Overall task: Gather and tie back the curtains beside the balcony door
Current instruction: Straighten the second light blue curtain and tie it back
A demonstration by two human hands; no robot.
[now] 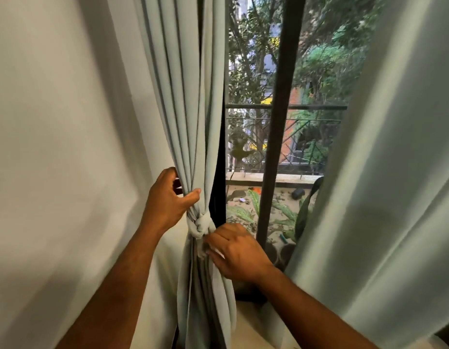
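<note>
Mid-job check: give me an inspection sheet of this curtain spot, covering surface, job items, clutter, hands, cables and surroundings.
Surface: pale wall at left; a strip of light floor below.
Job's things: left curtain gathered into folds, with a knot at mid height; right curtain hangs loose, untied.
Clutter: nothing seen indoors; potted plants and small bits on the balcony floor.
Hands: left hand grips the gathered folds above the knot; right hand has its fingers curled on the cloth just below the knot.
Cables: nothing seen.
Surroundings: dark door frame, balcony railing, trees beyond.
</note>
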